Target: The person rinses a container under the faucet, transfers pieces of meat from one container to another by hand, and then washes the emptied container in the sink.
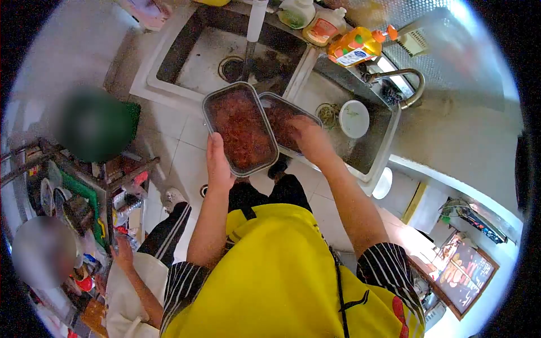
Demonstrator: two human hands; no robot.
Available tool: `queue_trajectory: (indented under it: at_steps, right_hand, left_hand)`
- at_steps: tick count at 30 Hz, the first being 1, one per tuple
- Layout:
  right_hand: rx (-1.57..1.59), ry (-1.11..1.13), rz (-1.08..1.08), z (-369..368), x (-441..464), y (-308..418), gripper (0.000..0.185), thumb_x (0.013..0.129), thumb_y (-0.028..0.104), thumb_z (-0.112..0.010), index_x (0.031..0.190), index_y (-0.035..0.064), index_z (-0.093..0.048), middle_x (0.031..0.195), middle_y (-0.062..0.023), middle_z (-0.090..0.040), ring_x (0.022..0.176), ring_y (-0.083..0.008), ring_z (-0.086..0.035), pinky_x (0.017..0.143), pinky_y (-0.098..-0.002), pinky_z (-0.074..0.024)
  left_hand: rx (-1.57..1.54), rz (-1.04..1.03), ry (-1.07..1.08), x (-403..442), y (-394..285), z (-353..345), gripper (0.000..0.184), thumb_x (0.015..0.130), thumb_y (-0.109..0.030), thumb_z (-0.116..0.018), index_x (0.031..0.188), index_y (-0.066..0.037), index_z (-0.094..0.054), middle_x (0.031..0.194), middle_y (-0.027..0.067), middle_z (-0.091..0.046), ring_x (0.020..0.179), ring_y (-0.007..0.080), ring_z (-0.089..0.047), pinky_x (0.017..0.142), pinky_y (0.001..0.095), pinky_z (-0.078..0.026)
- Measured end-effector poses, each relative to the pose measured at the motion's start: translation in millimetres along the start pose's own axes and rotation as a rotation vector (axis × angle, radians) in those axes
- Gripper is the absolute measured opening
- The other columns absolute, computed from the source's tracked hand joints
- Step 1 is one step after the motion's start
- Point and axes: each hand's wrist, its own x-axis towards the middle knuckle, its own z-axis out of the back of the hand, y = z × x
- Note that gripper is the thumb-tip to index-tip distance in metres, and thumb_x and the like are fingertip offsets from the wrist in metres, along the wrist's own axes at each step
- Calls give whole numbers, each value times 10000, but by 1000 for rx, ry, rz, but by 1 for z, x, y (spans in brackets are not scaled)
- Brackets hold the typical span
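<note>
The step in hand seems to be handling of two open containers at the near edge of the sink (300, 72). The left grip (220, 164) is closed on the side of the left container (256, 169), with the thumb along its rim; this container is filled with red, crumbly stuff (239, 129), which looks like minced meat. Just beside it, and partly covered by it in the view, is the right container (293, 105), with similar red stuff (278, 119) inside. The right grip (309, 139) is over this one, but it is blurred, so I cannot tell whether the fingers grasp the rim or reach the contents. As I judge, the next move calls for keeping both containers level, because no lid is on them. Behind them, the left basin (200, 63) has a dark drain (230, 69); the right basin (306, 92) holds a white bowl (355, 127) with small greenish bits in it, near a drain with scraps (327, 114).
</note>
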Motion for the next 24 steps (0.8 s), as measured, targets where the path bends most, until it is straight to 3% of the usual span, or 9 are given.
queue_trajectory:
  at_steps: [3, 8, 11, 14, 17, 20, 24]
  right_hand:
    - [-39, 75, -148, 17, -2, 18, 268, 889, 72, -567, 1138, 64, -666, 1126, -201, -654, 1094, -402, -587, 937, -467, -491]
    - [-276, 134, -47, 24, -4, 14, 226, 893, 112, -609, 1105, 68, -673, 1052, -192, -660, 1047, -400, -599, 904, -467, -499]
    - [-4, -204, 74, 40, -7, 53, 258, 871, 136, -653, 1119, 67, -665, 1096, -169, -650, 1083, -373, -597, 932, -449, -494]
    - [27, -88, 316, 40, -5, 91, 379, 834, 160, -688, 1200, 80, -629, 1235, -164, -589, 1138, -366, -564, 991, -441, -486]
    - [-180, -30, 378, 14, 4, 109, 472, 835, 162, -686, 1287, 92, -573, 1354, -165, -515, 1230, -392, -513, 965, -443, -502]
    - [-428, 64, 286, -9, 11, 107, 499, 838, 153, -645, 1324, 104, -541, 1338, -186, -496, 1247, -399, -494, 904, -454, -537]
    - [-371, 163, 222, -14, 10, 102, 330, 892, 164, -562, 1214, 97, -590, 1179, -173, -573, 1077, -360, -613, 763, -464, -581]
  left_hand:
    - [62, -27, -61, 3, 3, 1, 666, 993, -492, -538, 1474, -68, -361, 1437, 119, -473, 1294, 279, -499, 1068, 449, -438]
    - [34, -24, 2, 5, 4, -5, 625, 1011, -462, -520, 1463, -56, -377, 1430, 115, -476, 1284, 257, -501, 1068, 428, -434]
    - [56, -32, 13, 4, 6, -9, 594, 1016, -468, -500, 1439, -61, -406, 1405, 117, -503, 1241, 261, -537, 1039, 422, -458]
    - [47, -71, 88, 8, 19, -5, 598, 1005, -521, -481, 1397, -70, -449, 1356, 123, -553, 1175, 284, -596, 970, 441, -515]
    - [47, -90, 100, 12, 28, -6, 586, 1002, -526, -486, 1385, -83, -462, 1340, 117, -562, 1171, 281, -593, 958, 441, -520]
    - [38, -66, 83, 14, 33, -11, 583, 1000, -532, -486, 1384, -94, -466, 1330, 114, -567, 1167, 282, -592, 957, 446, -516]
    - [44, -43, 93, 12, 30, -17, 588, 1003, -540, -468, 1387, -94, -463, 1319, 119, -571, 1164, 295, -591, 964, 468, -503]
